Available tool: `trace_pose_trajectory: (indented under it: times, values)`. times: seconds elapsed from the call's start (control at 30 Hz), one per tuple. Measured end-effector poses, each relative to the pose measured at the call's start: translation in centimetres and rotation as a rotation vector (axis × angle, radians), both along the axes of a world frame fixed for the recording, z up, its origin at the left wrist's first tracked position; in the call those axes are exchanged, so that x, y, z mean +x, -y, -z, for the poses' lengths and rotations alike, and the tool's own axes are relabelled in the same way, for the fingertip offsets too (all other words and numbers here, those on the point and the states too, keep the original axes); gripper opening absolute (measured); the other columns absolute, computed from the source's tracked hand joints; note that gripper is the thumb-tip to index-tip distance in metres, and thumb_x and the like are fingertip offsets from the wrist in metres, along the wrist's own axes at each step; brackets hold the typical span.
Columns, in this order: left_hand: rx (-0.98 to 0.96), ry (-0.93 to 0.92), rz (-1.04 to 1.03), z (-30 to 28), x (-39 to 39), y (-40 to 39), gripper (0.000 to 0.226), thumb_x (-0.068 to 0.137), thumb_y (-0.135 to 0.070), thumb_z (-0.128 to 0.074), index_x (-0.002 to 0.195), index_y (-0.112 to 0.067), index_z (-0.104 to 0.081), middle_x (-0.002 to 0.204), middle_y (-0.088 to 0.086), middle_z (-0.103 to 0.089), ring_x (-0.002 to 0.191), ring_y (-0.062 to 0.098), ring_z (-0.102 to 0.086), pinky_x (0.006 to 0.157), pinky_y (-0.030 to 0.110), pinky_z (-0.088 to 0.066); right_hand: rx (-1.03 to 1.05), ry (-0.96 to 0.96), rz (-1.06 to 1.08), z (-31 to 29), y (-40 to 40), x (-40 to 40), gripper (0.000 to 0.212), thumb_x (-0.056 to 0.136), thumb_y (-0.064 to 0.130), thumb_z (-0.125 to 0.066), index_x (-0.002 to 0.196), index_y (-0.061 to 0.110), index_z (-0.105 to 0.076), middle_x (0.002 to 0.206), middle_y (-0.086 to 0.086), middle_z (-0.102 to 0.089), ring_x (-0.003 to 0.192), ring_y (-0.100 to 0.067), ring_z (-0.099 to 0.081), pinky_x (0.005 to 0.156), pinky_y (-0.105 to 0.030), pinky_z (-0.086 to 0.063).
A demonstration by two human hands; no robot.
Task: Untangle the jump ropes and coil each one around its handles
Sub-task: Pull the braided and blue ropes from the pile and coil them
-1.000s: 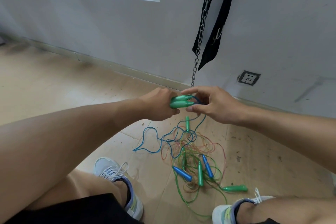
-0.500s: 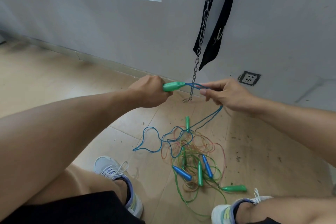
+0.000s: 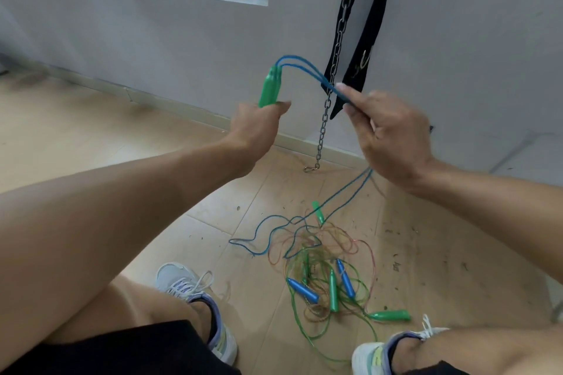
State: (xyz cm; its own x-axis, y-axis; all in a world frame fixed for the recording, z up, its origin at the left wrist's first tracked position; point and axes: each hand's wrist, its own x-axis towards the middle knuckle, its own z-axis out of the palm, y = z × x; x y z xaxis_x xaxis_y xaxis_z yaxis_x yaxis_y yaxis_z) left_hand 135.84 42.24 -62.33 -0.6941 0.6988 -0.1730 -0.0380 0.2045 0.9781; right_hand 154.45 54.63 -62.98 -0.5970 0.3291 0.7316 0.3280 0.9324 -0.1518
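Two green handles (image 3: 269, 88) are gripped together, upright, in the left hand (image 3: 256, 128). From their tips a doubled blue cord (image 3: 304, 65), seemingly light and limp, is pinched rightward between the right hand's (image 3: 393, 134) fingertips (image 3: 345, 90), then trails below into the floor tangle (image 3: 320, 259).

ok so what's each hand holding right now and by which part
The left hand grips the two green handles by their lower ends. The right hand pinches the doubled blue rope partway along, a short way from the handles.
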Motion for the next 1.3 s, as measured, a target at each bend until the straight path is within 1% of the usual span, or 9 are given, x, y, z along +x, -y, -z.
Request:
trace_pose_trajectory:
  times: [0.1, 0.17, 0.3, 0.47, 0.67, 0.9, 0.97, 1.13, 1.3]
  values:
    - [-0.284, -0.431, 0.013, 0.8, -0.9, 0.5, 0.032, 0.088, -0.037, -0.064, 0.07, -0.013, -0.053, 0.064, 0.004, -0.048, 0.057, 0.023, -0.047, 0.053, 0.03, -0.033, 0.212, 0.185, 0.098, -0.4, -0.9, 0.1, 0.033, 0.106, 0.033, -0.047, 0.135, 0.03, -0.064, 0.08, 0.001, -0.065, 0.076, -0.027, -0.056, 0.072, -0.038, -0.031]
    - [-0.511, -0.739, 0.08, 1.8, -1.8, 1.0, 0.028, 0.089, -0.034, -0.06, 0.082, -0.008, -0.066, 0.069, 0.008, -0.059, 0.064, 0.028, -0.058, 0.054, 0.029, -0.037, 0.021, 0.553, 0.134, 0.4, -1.0, 0.4, 0.031, 0.104, 0.034, -0.045, 0.127, 0.036, -0.066, 0.092, -0.002, -0.073, 0.083, -0.031, -0.063, 0.069, -0.036, -0.041]
    - [-0.751, -0.826, 0.226, 2.6, -2.0, 1.8, 0.027, 0.088, -0.033, -0.058, 0.092, -0.007, -0.063, 0.074, 0.009, -0.057, 0.062, 0.023, -0.056, 0.049, 0.027, -0.035, -0.074, 1.077, 0.027, 1.4, 2.2, 0.8, 0.023, 0.1, 0.027, -0.044, 0.115, 0.031, -0.061, 0.103, -0.002, -0.071, 0.094, -0.032, -0.067, 0.069, -0.035, -0.051]
    - [-0.737, -1.169, 0.376, 1.6, 0.0, 1.8, 0.015, 0.085, -0.029, -0.054, 0.08, -0.015, -0.057, 0.078, 0.011, -0.06, 0.068, 0.033, -0.054, 0.062, 0.03, -0.04, 0.005, 0.906, -0.281, -0.8, 6.4, -0.8, 0.03, 0.103, 0.053, -0.04, 0.112, 0.033, -0.061, 0.107, 0.004, -0.07, 0.101, -0.025, -0.065, 0.067, -0.032, -0.038]
    - [-0.528, -1.434, 0.537, -0.5, 0.8, 1.8, 0.01, 0.083, -0.028, -0.054, 0.076, -0.021, -0.051, 0.071, 0.006, -0.049, 0.065, 0.035, -0.047, 0.059, 0.031, -0.036, -0.237, 0.456, -0.125, -2.3, 4.1, -1.5, 0.027, 0.102, 0.047, -0.048, 0.098, 0.028, -0.066, 0.086, 0.005, -0.07, 0.08, -0.024, -0.063, 0.062, -0.033, -0.034]
    - [-0.493, -1.332, 0.557, -0.5, 1.8, 1.9, 0.052, 0.075, -0.069, -0.067, 0.066, -0.024, -0.044, 0.062, -0.002, -0.048, 0.061, 0.026, -0.052, 0.056, 0.03, -0.037, -0.785, 0.397, -0.12, -0.7, 3.3, -1.0, 0.034, 0.104, 0.043, -0.049, 0.084, 0.016, -0.059, 0.072, 0.0, -0.062, 0.06, -0.011, -0.063, 0.058, -0.028, -0.041]
    - [-0.526, -1.26, 0.558, -0.3, 2.5, 1.8, 0.057, 0.066, -0.074, -0.071, 0.067, -0.023, -0.047, 0.063, 0.0, -0.052, 0.062, 0.025, -0.055, 0.055, 0.031, -0.039, -0.803, 0.377, -0.126, -0.4, 4.0, -1.0, 0.032, 0.105, 0.042, -0.047, 0.087, 0.017, -0.054, 0.076, -0.001, -0.066, 0.058, -0.008, -0.068, 0.055, -0.024, -0.045]
    - [-0.458, -0.966, 0.621, -0.8, 3.7, 2.4, 0.076, 0.05, -0.082, -0.074, 0.074, -0.013, -0.055, 0.058, -0.005, -0.046, 0.05, 0.015, -0.041, 0.05, 0.03, -0.034, -0.684, 0.267, -0.123, -0.3, 4.7, -0.9, 0.028, 0.105, 0.04, -0.047, 0.093, 0.014, -0.048, 0.067, -0.005, -0.064, 0.058, -0.022, -0.062, 0.06, -0.044, -0.047]
    - [-0.168, -0.484, 0.616, -0.7, 2.8, 2.9, 0.09, 0.064, -0.085, -0.061, 0.094, -0.001, -0.064, 0.062, 0.002, -0.032, 0.053, 0.02, -0.028, 0.052, 0.038, -0.023, -0.598, 0.215, -0.139, -0.5, 4.6, -0.7, 0.024, 0.105, 0.038, -0.045, 0.091, 0.019, -0.042, 0.066, -0.003, -0.057, 0.06, -0.023, -0.052, 0.06, -0.045, -0.041]
